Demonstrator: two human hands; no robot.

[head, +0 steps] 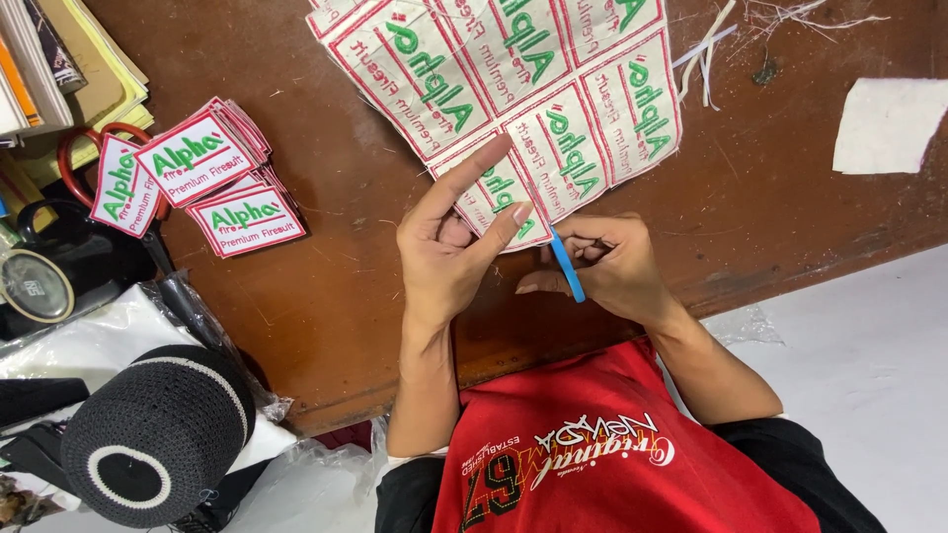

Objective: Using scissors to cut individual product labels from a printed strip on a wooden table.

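Pinching the near edge of an uncut sheet (513,89) of white patches with red borders and green lettering, the left hand (449,247) closes thumb and forefinger on the lowest patch, other fingers spread. Right hand (607,266) is curled shut around one blue-handled tool (568,265), blade hidden, tip just at that same patch. About nine patches show on the sheet, some cut off by the frame edge. Sheet lies on the brown surface (326,286), top center. Cut patches (207,173) sit in three small stacks at left, over red-handled scissors (74,148). One black cap (153,434) bottom left; one white scrap (889,123) at right.
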